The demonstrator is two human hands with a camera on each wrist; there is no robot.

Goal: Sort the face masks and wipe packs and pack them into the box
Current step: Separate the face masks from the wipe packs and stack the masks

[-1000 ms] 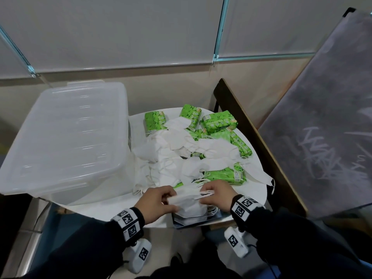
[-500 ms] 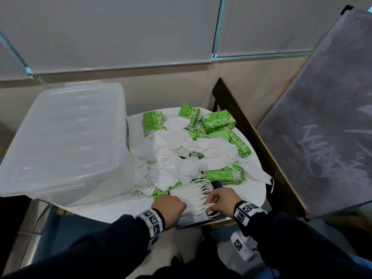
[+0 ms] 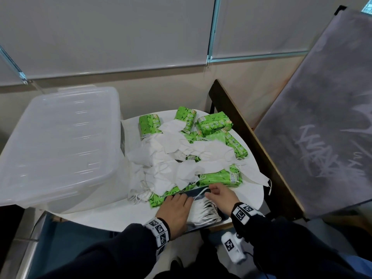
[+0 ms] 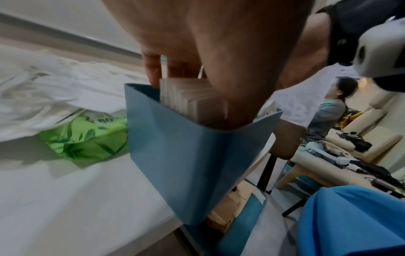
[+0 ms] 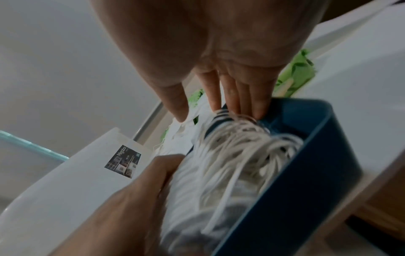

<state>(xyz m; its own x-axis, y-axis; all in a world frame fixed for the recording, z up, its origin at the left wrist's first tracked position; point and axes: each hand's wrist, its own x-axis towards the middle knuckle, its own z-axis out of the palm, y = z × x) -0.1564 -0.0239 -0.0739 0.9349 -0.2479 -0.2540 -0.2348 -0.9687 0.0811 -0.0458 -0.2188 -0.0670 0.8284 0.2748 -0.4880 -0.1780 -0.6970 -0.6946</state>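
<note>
A small blue box [image 3: 225, 218] stands at the near edge of the white table [image 3: 96, 212], with a stack of white face masks [image 3: 203, 212] upright inside it. My left hand [image 3: 177, 206] lies flat over the stack's left side, fingers straight and pressing into the box [image 4: 186, 155] beside the masks [image 4: 192, 102]. My right hand [image 3: 217, 195] rests at the box's far end, its straight fingers [image 5: 245, 104] touching the ear loops [image 5: 241, 143] and the rim. Loose masks [image 3: 171, 158] and green wipe packs [image 3: 214, 124] are heaped behind.
A large clear plastic bin [image 3: 60, 137] with its lid on fills the left of the table. A grey chalkboard [image 3: 322, 117] in a wooden frame leans close on the right. One wipe pack [image 3: 221, 178] lies just beyond the blue box.
The mask stack, held up between both hands a second ago, has gone down into the blue box. My left hand now presses on it and my right has slid to the far end.
</note>
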